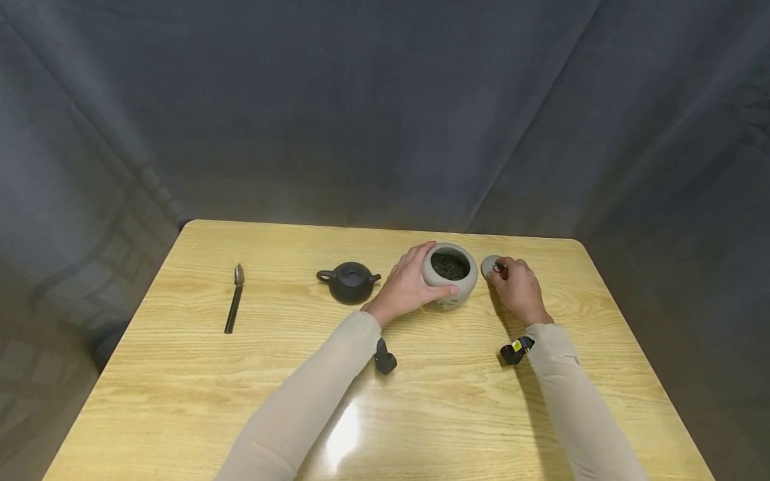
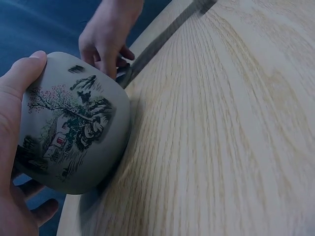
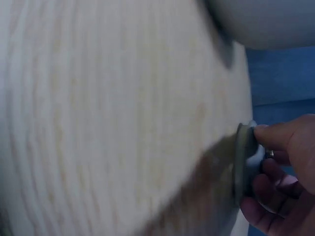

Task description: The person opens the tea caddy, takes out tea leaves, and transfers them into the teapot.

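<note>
A round pale grey jar (image 1: 464,288) with a painted landscape on its side stands open, dark tea leaves (image 1: 450,266) inside. My left hand (image 1: 410,284) grips it from the left, thumb across the near side and fingers round the far side. To the jar's right, my right hand (image 1: 520,291) pinches the small grey lid (image 3: 241,162) by its top. Whether the lid touches the table or hangs just over it, I cannot tell. The left wrist view shows the painted jar wall (image 2: 74,123) close up, the right hand beyond it.
Left of the jar sits a dark teapot (image 1: 351,283), handle to the left and spout toward my left hand. Farther left lies a spoon (image 1: 234,300) with a black handle. Behind the wooden table (image 1: 289,374) hangs a dark curtain (image 1: 337,120).
</note>
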A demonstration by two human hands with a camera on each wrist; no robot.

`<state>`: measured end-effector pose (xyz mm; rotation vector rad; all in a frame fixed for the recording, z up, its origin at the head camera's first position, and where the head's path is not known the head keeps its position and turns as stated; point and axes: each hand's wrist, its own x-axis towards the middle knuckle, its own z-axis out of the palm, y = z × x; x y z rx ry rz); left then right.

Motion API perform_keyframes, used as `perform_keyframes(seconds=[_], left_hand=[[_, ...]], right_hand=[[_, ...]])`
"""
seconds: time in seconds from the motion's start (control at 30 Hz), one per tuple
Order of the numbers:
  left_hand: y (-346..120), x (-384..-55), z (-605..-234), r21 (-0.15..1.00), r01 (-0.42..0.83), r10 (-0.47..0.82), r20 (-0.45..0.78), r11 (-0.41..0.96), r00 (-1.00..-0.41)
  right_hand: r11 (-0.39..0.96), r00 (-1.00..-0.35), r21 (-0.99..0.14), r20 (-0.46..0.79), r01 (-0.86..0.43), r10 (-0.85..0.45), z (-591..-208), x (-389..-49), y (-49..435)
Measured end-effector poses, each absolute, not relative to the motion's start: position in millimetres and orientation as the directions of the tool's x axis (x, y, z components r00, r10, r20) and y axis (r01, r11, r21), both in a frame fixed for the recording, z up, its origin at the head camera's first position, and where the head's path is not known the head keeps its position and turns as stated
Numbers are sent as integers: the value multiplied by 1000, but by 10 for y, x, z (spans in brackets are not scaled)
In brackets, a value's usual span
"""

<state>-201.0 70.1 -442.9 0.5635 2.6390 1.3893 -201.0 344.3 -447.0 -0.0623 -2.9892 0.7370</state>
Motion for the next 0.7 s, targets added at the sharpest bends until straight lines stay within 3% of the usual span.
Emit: perform_keyframes(seconds=[0.7], left_hand=[[693, -2003, -4421, 805, 285, 373, 85, 520, -924]], right_hand=[[873, -988, -480, 71, 85, 135, -4513, -2027, 3429]])
